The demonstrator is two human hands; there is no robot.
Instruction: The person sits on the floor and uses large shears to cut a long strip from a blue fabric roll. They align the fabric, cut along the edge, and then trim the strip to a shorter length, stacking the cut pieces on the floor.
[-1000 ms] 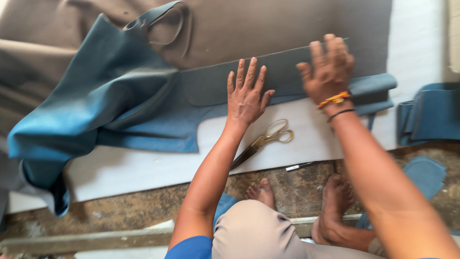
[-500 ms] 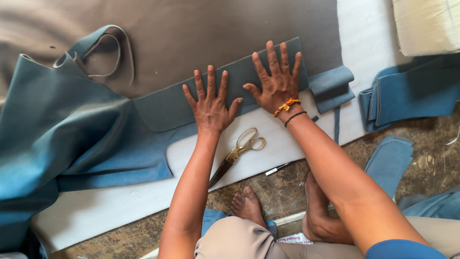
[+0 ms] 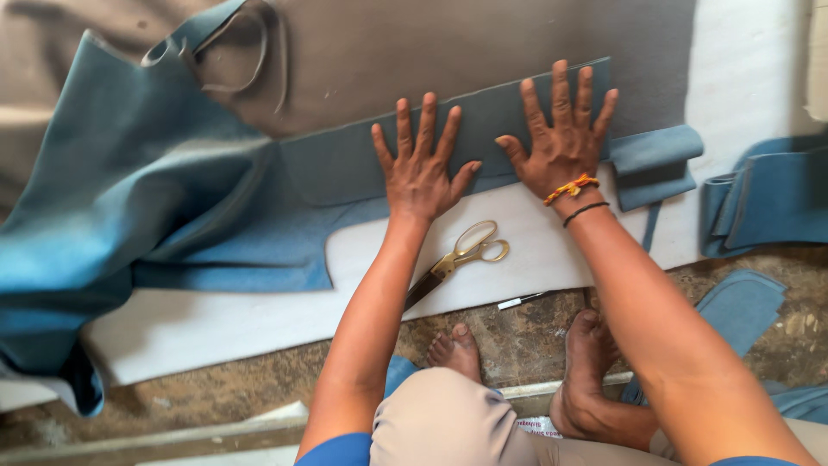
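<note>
At nine o'clock a soft, felt-like blue fabric (image 3: 129, 216) lies bunched in heavy folds, trailing a flat strip rightward over grey cloth (image 3: 448, 52) and a white sheet (image 3: 216, 319). The left hand (image 3: 423, 168) presses on that strip, released, fingers splayed, probably to flatten it; the right hand (image 3: 561, 142), at one o'clock from it, does likewise. Brass-handled scissors (image 3: 461, 255) rest just below, untouched.

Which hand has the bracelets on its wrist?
The right hand, pressed flat on the long blue felt strip. An orange thread bracelet and a thin black band circle its wrist; the left hand has a bare wrist.
</note>
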